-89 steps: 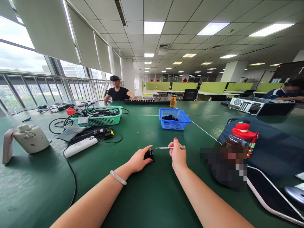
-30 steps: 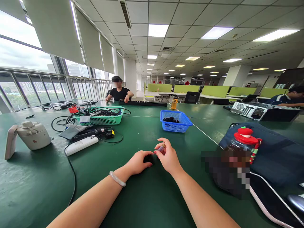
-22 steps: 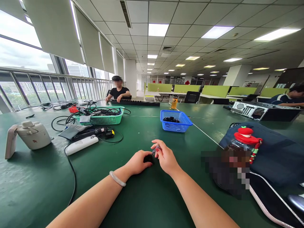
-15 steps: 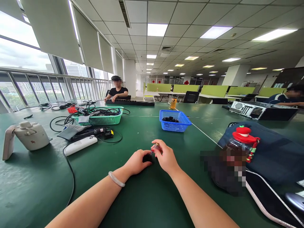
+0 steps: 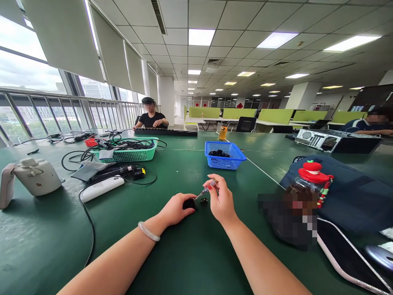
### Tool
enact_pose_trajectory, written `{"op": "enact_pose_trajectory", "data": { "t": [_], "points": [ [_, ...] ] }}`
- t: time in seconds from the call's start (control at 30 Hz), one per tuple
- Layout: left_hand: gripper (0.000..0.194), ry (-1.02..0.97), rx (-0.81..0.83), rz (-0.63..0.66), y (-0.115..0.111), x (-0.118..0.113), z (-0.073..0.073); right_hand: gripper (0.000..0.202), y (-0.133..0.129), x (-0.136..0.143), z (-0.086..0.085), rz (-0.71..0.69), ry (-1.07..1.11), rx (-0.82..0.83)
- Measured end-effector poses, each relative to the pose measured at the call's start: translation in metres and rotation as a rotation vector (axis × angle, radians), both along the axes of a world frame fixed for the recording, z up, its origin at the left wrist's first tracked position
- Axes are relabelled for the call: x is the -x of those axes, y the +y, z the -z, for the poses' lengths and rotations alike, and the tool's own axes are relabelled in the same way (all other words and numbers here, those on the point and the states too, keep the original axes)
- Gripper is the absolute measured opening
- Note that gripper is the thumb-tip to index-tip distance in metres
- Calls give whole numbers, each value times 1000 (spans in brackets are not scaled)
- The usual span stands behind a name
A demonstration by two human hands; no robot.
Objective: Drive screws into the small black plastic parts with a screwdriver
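My left hand [image 5: 178,208] is closed round a small black part [image 5: 189,203] on the green table [image 5: 172,262]; the fingers hide much of it, and I cannot tell its kind. Between the thumb and fingers of my right hand [image 5: 221,200] is a screwdriver [image 5: 210,187] with a clear handle. It slants down to the left, its tip close to the black part; whether they touch I cannot tell. A second small dark, shiny piece [image 5: 204,200] lies on the table between my hands. Beyond them stands a blue basket [image 5: 225,163] with small black pieces [image 5: 219,153] in it.
To the left are a green basket [image 5: 132,155] of cables, a white power strip [image 5: 102,188] and a white bottle [image 5: 39,176]. A red-lidded jar [image 5: 307,188], a dark bag [image 5: 353,196] and a phone [image 5: 346,254] lie right. A person [image 5: 151,116] sits across the table.
My right hand has lifted and turned, bringing the screwdriver into clear view. The dark piece between my hands now shows. My left hand stays on the black part.
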State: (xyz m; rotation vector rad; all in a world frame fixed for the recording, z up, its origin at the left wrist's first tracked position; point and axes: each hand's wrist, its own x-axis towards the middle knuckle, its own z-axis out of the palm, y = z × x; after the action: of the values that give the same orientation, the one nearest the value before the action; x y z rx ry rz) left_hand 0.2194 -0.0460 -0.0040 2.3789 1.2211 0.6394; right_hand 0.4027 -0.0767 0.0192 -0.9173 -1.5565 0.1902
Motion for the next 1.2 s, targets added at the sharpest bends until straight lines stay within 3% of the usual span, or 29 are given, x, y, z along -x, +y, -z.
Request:
{"op": "enact_pose_trajectory", "data": {
  "t": [0.5,0.73,0.97,1.1,1.2],
  "points": [
    [49,14,-4,-20,0,0,0,22,4,4,6,-234,-123,124],
    [47,-66,-19,14,1,0,3,21,3,5,-1,-156,-107,152],
    [42,-99,-99,61,0,0,1,24,6,2,3,-114,-87,148],
    [42,-116,-142,65,-1,0,0,24,1,1,0,-165,-22,41],
    [39,-155,-192,33,-1,0,0,19,-1,-4,-5,-40,104,-76]
  ]
}}
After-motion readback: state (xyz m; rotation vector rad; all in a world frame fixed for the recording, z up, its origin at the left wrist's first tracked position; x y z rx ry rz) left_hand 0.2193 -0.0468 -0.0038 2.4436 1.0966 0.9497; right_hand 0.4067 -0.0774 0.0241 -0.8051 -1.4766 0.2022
